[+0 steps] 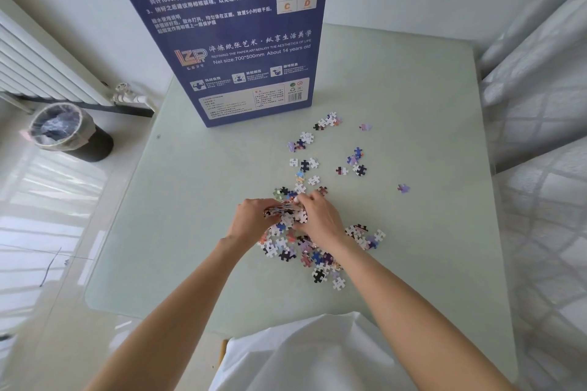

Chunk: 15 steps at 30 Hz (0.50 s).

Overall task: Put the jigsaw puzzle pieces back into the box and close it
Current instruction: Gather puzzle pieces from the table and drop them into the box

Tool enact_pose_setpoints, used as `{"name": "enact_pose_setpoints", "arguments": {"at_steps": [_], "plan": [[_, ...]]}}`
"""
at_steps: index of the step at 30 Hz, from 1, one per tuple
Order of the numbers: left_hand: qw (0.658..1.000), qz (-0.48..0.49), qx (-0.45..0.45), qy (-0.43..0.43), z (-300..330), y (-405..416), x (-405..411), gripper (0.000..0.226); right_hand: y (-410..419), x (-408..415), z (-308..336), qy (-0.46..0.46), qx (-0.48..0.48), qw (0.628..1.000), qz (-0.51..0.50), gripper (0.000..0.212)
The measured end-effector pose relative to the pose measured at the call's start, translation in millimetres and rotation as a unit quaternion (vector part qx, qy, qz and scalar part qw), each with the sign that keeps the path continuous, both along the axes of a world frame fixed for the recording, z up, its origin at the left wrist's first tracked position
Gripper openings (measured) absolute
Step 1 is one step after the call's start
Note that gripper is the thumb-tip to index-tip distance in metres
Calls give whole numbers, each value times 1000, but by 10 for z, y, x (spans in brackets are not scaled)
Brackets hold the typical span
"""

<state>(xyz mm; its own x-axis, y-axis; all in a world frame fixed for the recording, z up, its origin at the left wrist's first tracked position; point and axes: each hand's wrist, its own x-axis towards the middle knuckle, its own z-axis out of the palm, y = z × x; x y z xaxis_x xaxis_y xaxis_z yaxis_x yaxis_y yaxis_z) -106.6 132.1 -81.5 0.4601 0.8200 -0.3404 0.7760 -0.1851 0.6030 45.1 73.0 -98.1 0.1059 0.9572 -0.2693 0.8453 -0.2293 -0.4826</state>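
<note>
Both hands [287,216] around puzzle pieces [287,216]

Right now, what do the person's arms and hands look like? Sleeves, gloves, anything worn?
Both forearms are bare to the lower frame edge: no sleeves in view. The left hand and right hand are ungloved, with no rings, watch or bracelets visible. A white garment covers the lap or torso below.

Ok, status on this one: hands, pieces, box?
Left hand and right hand cupped together around a bunch of puzzle pieces. Many pieces scattered on table. Box upright behind, path clear.
</note>
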Motion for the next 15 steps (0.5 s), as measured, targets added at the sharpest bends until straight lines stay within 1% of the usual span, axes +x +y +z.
{"name": "enact_pose_setpoints", "arguments": {"at_steps": [3, 6, 9, 12, 15], "plan": [[1000, 15, -3, -5, 16, 0, -3, 26, -13, 41, -18, 0, 29, 1000, -10, 43], [1000, 13, 19, -13, 38, 0, -26, 24, -32, 105, 24, 17, 48, 998, -32, 42], [999, 11, 22, -22, 85, 26, -58, 24, -42, 165, 85, 24, 52, 997, -60, 37], [1000, 3, 0, -13, 131, 74, -107, 24, -57, 208, 137, 16, 54, 995, -86, 29], [1000, 12, -7, -6, 198, 117, -191, 23, -83, 223, 220, 6, 35, 994, -101, 25]]}}
